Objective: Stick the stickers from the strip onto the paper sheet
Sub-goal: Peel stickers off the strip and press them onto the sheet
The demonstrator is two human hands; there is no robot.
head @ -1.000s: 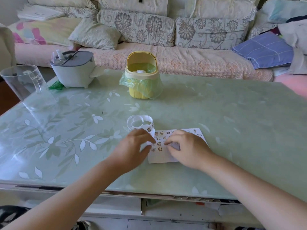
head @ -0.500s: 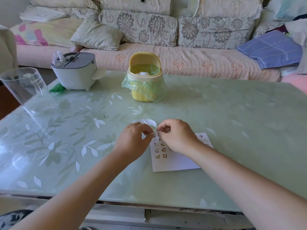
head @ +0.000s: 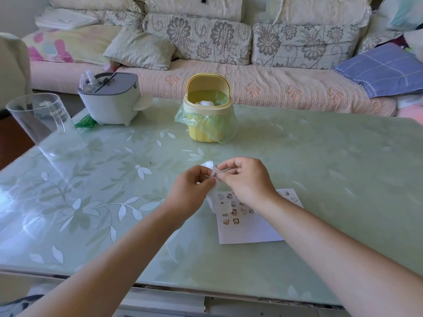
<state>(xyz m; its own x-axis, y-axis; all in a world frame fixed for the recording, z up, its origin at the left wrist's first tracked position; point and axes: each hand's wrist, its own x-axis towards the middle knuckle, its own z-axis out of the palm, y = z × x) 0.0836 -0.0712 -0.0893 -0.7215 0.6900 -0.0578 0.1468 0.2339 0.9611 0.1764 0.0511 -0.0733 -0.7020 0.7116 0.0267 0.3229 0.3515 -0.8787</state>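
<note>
A white paper sheet [head: 249, 227] lies on the green glass table, with several small brown cartoon stickers on its upper half. Both hands are raised above the sheet's far left corner. My left hand [head: 190, 191] pinches the curled white sticker strip [head: 208, 166], which loops up between the two hands. My right hand [head: 246, 179] pinches the strip's end, where a small brown sticker [head: 215, 173] shows at its fingertips. My right wrist hides part of the sheet's upper area.
A yellow mini bin [head: 207, 110] lined with a green bag stands behind the hands. A grey-white appliance [head: 109, 101] and a clear plastic cup [head: 43, 120] sit at the far left. A floral sofa [head: 229, 49] runs behind the table [head: 343, 168].
Both hands lifted off the sheet and came together above it, taking the strip up with them. The view has shifted so the sheet now lies lower and to the right.
</note>
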